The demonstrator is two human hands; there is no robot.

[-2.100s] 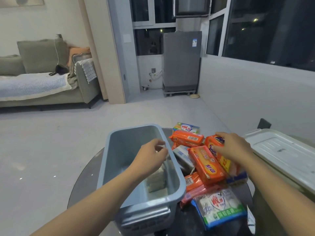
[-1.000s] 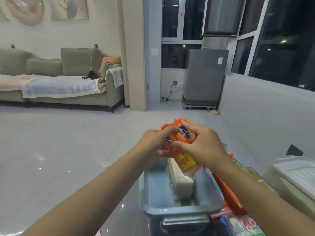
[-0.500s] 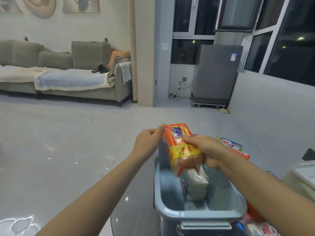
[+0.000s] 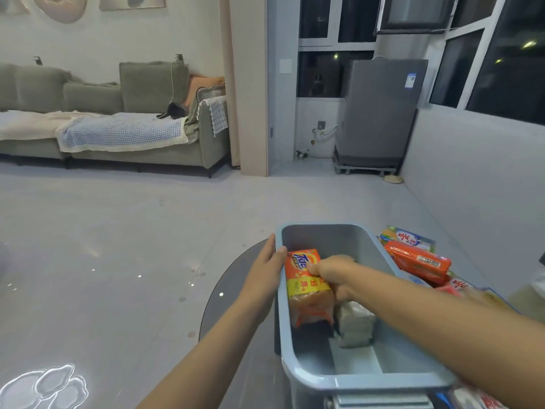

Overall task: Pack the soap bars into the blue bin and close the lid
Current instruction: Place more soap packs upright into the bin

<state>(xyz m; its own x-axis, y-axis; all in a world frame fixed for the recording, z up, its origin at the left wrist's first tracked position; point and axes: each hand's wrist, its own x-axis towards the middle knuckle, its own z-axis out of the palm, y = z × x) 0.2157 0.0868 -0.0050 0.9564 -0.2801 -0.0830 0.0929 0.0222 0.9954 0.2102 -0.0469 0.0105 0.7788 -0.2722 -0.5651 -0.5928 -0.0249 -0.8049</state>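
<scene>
The blue bin (image 4: 365, 382) stands open on a dark round table (image 4: 236, 293). Inside it my right hand (image 4: 334, 274) grips an orange and yellow soap pack (image 4: 306, 286), which stands on end against the bin's left wall. A pale wrapped soap bar (image 4: 354, 323) stands right beside it in the bin. My left hand (image 4: 265, 271) holds the bin's left rim, thumb over the edge. More soap packs lie on the table right of the bin: an orange one (image 4: 417, 261) and a green and white one (image 4: 408, 237).
A grey sofa (image 4: 118, 125) with a blanket stands at the back left across the tiled floor. A grey appliance (image 4: 380, 113) stands by the windows. A pale object (image 4: 538, 284) shows at the right edge.
My right hand has lowered the orange soap pack from above the bin down into it. My left hand has let go of the pack and moved to the bin's left rim.
</scene>
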